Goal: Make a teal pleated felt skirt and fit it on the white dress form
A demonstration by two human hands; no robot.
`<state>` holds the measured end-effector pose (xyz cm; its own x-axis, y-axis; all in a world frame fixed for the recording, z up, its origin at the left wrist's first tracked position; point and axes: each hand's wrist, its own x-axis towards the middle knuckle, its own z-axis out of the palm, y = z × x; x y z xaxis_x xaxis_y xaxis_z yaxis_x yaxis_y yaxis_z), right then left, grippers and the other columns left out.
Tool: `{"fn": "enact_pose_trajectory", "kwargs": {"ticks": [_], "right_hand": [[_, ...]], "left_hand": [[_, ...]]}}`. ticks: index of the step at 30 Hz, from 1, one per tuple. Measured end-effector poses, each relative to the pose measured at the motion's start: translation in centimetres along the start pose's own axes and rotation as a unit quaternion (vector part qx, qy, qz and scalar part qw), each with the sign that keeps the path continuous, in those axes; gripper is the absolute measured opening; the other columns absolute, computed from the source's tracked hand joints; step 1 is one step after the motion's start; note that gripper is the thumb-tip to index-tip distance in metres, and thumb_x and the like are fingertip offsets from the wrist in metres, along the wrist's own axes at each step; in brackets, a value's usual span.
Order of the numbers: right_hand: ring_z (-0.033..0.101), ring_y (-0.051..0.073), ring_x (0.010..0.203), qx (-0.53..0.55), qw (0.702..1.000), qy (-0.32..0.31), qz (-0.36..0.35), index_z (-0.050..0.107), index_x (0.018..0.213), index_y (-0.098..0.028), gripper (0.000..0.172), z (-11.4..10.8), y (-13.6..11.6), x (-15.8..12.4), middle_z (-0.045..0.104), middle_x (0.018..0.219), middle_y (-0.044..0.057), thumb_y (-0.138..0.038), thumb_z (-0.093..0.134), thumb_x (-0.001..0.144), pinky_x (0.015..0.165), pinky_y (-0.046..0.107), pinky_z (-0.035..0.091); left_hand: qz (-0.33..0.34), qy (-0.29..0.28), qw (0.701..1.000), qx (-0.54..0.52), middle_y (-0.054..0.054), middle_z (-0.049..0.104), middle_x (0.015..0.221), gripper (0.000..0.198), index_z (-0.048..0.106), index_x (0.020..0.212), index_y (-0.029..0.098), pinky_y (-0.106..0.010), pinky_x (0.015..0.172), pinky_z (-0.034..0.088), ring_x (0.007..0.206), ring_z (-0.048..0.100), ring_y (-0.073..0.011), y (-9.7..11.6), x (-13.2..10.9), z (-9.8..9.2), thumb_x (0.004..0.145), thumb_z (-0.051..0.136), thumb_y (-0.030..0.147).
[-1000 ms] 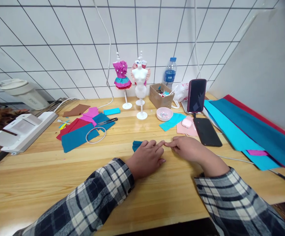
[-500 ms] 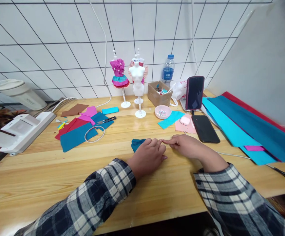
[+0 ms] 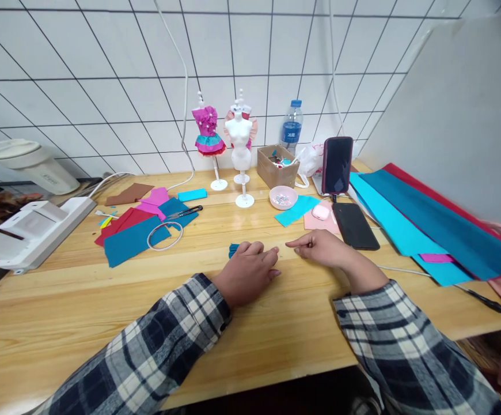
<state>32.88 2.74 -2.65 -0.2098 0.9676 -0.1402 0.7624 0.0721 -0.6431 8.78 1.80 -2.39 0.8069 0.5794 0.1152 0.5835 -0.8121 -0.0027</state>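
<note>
From the head-worn camera, a small bare white dress form stands upright toward the back of a pale wooden counter. On the near side of the form, the person's left hand lies palm down over a small pleated bundle of dark teal cloth. Only a folded end of the bundle shows beyond the knuckles; the hand's weight probably keeps the folds from springing open. Whether the fingers also grip it, I cannot tell. The right hand, nearer than the form and to its right, is apart from the left, index finger stretched toward it, with nothing visible in its grasp.

Just right of the form, a round pale pink bowl holds tiny pale bead-like pieces, likely so they cannot roll away. Behind the bowl is an open brown cardboard box with coloured scraps. Left of the form, black-handled metal snips rest on flat dark teal cloth, perhaps to stay within reach.
</note>
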Motion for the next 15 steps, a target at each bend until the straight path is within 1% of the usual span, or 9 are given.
{"fn": "enact_pose_trajectory", "kwargs": {"ticks": [2, 5, 6, 7, 10, 11, 12, 13, 15], "right_hand": [[0.069, 0.019, 0.079, -0.022, 0.999, 0.025, -0.008, 0.079, 0.104, -0.026, 0.029, -0.2, 0.1, 0.0, 0.079, 0.095, 0.004, -0.026, 0.059, 0.084, 0.069, 0.029, 0.051], [0.066, 0.017, 0.07, -0.039, 0.997, 0.073, -0.009, 0.079, 0.1, -0.023, 0.026, -0.7, 0.2, 0.1, 0.077, 0.082, 0.003, -0.03, 0.059, 0.085, 0.063, 0.027, 0.047], [0.065, 0.017, 0.069, -0.04, 0.995, 0.091, -0.016, 0.078, 0.099, -0.022, 0.025, -0.8, 0.2, 0.1, 0.075, 0.079, 0.002, -0.03, 0.059, 0.085, 0.062, 0.027, 0.047], [0.064, 0.017, 0.07, -0.04, 0.993, 0.11, -0.027, 0.078, 0.098, -0.022, 0.024, -0.9, 0.1, 0.2, 0.074, 0.077, 0.002, -0.031, 0.059, 0.086, 0.063, 0.027, 0.046], [0.063, 0.017, 0.078, -0.044, 0.982, 0.166, -0.074, 0.076, 0.092, -0.021, 0.019, -0.7, -1.3, 0.5, 0.072, 0.083, 0.003, -0.028, 0.06, 0.086, 0.07, 0.028, 0.046], [0.064, 0.017, 0.081, -0.049, 0.98, 0.172, -0.09, 0.075, 0.093, -0.021, 0.018, -0.5, -2.1, 0.7, 0.072, 0.086, 0.004, -0.027, 0.059, 0.087, 0.072, 0.029, 0.046], [0.064, 0.018, 0.084, -0.059, 0.979, 0.167, -0.106, 0.075, 0.095, -0.02, 0.019, -0.3, -3.1, 1.0, 0.072, 0.09, 0.005, -0.026, 0.058, 0.088, 0.074, 0.029, 0.046], [0.064, 0.019, 0.089, -0.073, 0.978, 0.148, -0.124, 0.074, 0.1, -0.02, 0.021, 0.0, -4.0, 1.3, 0.073, 0.095, 0.006, -0.026, 0.057, 0.089, 0.077, 0.03, 0.047], [0.064, 0.022, 0.1, -0.118, 0.975, 0.086, -0.165, 0.073, 0.11, -0.02, 0.026, 0.6, -5.9, 2.1, 0.073, 0.106, 0.008, -0.026, 0.057, 0.091, 0.085, 0.032, 0.046]], "left_hand": [[0.002, 0.007, 1.0, -0.004, -0.01, 0.071, 0.111, 0.039, 0.056, 0.129, 0.014, -0.041, 0.086, 0.037, 0.105, 0.055, -0.0261, 0.0, -0.1, -0.3, 0.098, 0.05, 0.038], [-0.01, 0.041, 0.999, -0.017, -0.006, 0.072, 0.114, 0.023, 0.065, 0.109, 0.02, -0.041, 0.083, 0.036, 0.1, 0.055, -0.0247, -1.1, -1.2, -1.5, 0.097, 0.053, 0.036], [-0.031, 0.061, 0.997, -0.024, -0.003, 0.074, 0.109, 0.02, 0.067, 0.106, 0.023, -0.041, 0.082, 0.036, 0.097, 0.056, -0.0237, -1.9, -1.9, -2.0, 0.097, 0.052, 0.033], [-0.053, 0.083, 0.995, -0.031, -0.003, 0.074, 0.105, 0.02, 0.068, 0.105, 0.026, -0.042, 0.082, 0.036, 0.095, 0.056, -0.0233, -2.9, -2.7, -2.6, 0.097, 0.052, 0.034], [-0.099, 0.103, 0.988, -0.063, -0.003, 0.073, 0.105, 0.02, 0.073, 0.098, 0.028, -0.043, 0.087, 0.037, 0.096, 0.056, -0.0243, -6.0, -5.2, -3.5, 0.092, 0.06, 0.044], [-0.108, 0.106, 0.985, -0.082, -0.003, 0.073, 0.103, 0.021, 0.074, 0.095, 0.028, -0.044, 0.088, 0.038, 0.096, 0.057, -0.0241, -6.8, -5.8, -3.5, 0.09, 0.062, 0.045], [-0.119, 0.109, 0.982, -0.102, -0.003, 0.073, 0.102, 0.022, 0.074, 0.093, 0.027, -0.043, 0.09, 0.039, 0.097, 0.058, -0.0236, -7.4, -6.2, -3.4, 0.09, 0.062, 0.046], [-0.132, 0.116, 0.977, -0.117, -0.003, 0.073, 0.103, 0.024, 0.074, 0.095, 0.026, -0.043, 0.092, 0.04, 0.098, 0.059, -0.0235, -7.8, -6.4, -3.2, 0.09, 0.062, 0.047], [-0.16, 0.131, 0.97, -0.129, -0.005, 0.071, 0.112, 0.033, 0.072, 0.108, 0.024, -0.045, 0.097, 0.039, 0.106, 0.058, -0.0249, -8.0, -6.1, -2.5, 0.089, 0.062, 0.049]]}}
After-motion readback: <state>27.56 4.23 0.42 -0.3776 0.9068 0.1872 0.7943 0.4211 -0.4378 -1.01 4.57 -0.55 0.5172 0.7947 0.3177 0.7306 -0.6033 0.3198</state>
